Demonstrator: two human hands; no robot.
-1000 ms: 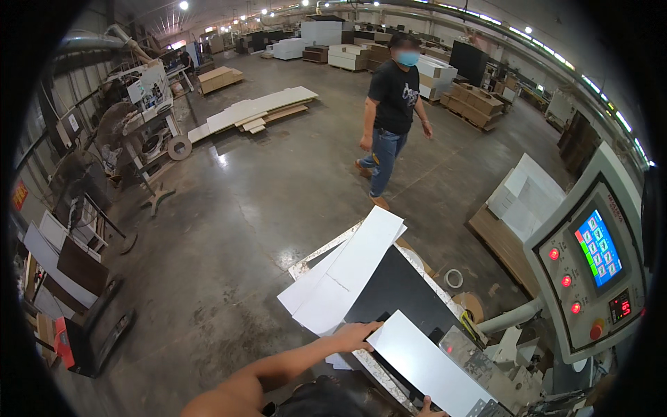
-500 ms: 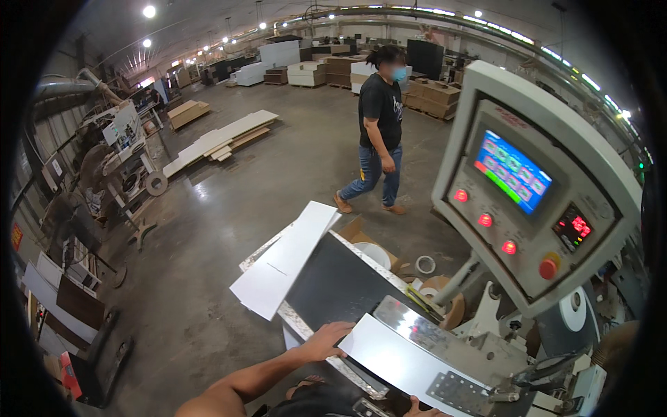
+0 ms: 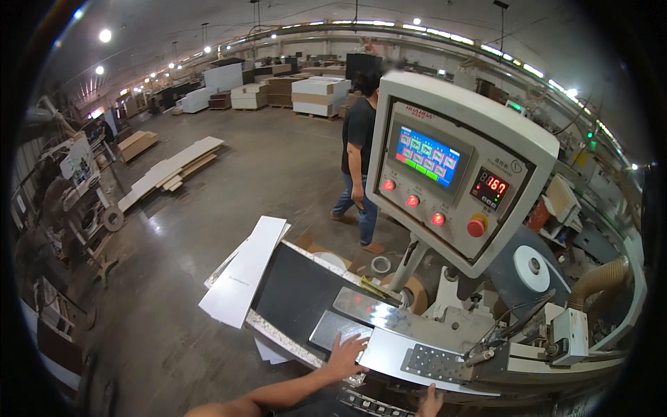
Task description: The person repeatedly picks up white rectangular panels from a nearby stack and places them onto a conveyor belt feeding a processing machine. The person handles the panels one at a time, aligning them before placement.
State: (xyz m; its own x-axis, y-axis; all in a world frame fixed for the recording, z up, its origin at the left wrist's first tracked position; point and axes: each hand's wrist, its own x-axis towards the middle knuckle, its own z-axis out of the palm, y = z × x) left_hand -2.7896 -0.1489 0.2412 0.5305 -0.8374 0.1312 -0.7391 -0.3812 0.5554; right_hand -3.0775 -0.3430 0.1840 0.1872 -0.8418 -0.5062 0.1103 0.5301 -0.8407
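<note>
A long white panel [image 3: 390,353] lies flat on the machine bed, its right part running under a dark perforated plate [image 3: 436,363]. My left hand [image 3: 345,356] is at the panel's left end, fingers spread and fingertips against its edge. Close to the panel's near edge, at the bottom of the view, is my right hand [image 3: 430,401]. It is partly cut off, its visible fingers apart with nothing between them. A shiny metal plate [image 3: 336,329] shows just left of the panel.
Loose white boards [image 3: 243,278] rest on the left end of the dark-topped table [image 3: 295,278]. A control box [image 3: 451,174] with a lit screen rises over the machine. Beyond it stands a person [image 3: 360,153], partly hidden. A white reel [image 3: 531,267] sits at the right.
The panel has slid right, further under the perforated plate, and my left hand has followed its end. My view has turned right. The person has walked right, partly behind the control box.
</note>
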